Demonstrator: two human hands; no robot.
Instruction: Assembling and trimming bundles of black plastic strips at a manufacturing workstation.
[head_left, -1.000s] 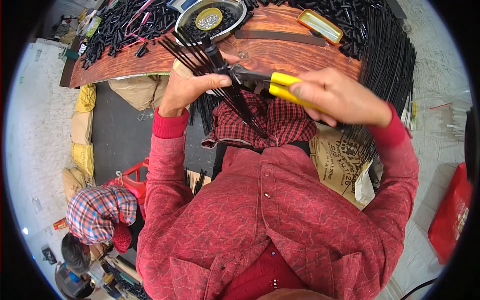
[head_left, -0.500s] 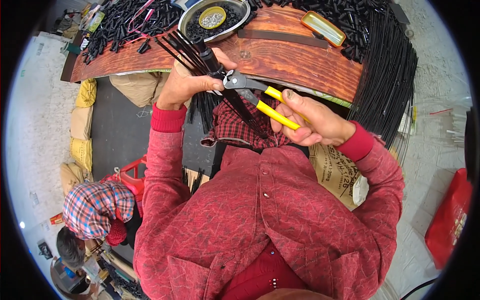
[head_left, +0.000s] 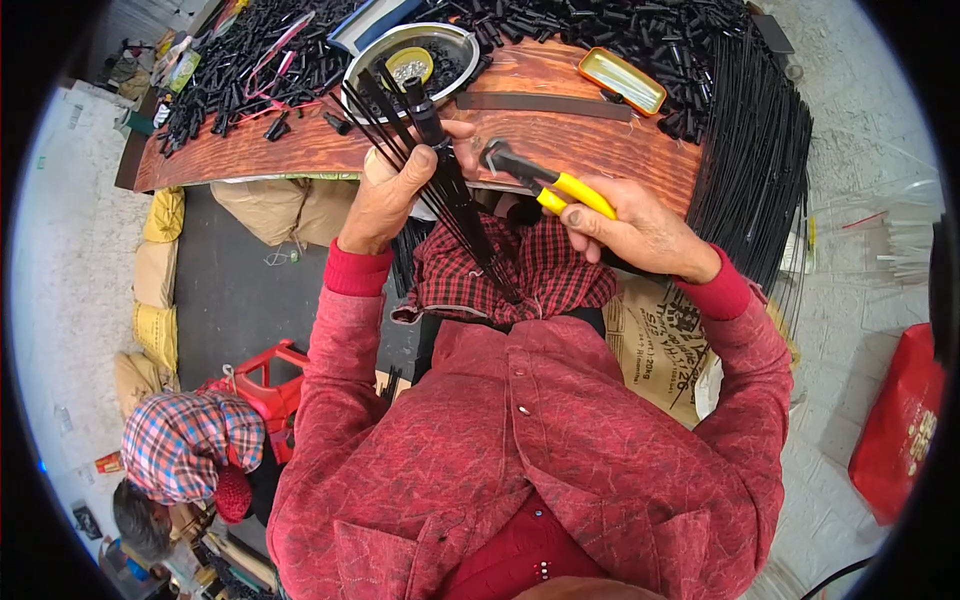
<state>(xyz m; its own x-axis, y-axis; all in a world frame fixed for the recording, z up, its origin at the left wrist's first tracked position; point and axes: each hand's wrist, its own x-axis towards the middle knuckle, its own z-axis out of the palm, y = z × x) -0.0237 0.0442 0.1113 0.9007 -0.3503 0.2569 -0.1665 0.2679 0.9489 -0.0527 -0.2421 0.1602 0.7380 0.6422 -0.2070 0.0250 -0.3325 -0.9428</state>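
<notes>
My left hand (head_left: 392, 195) is closed round a black umbrella frame (head_left: 462, 220), its thumb lying across the thin ribs. The frame slants from a dark fitting at the top down to the red checked cloth (head_left: 450, 265) over my lap, and the loose rib ends fan out above the hand. Yellow-handled pliers (head_left: 585, 195) are in my right hand (head_left: 645, 228), their dark jaws a short way right of the frame and apart from it. The right fingers wrap round the handles, which sit close together.
On the wooden table (head_left: 560, 150) stand a metal bowl (head_left: 462, 50) with a yellow dish (head_left: 427, 62) of small silvery parts and an open yellow-rimmed tin (head_left: 622, 82). Black fittings (head_left: 240, 85) pile at the back; long black rods (head_left: 755, 150) hang over the right edge. Another person (head_left: 195, 440) sits lower left.
The pliers have come away from the frame's fitting; their handles have closed together. My right hand has turned and risen slightly. My left hand still grips the frame, now with the thumb across the ribs.
</notes>
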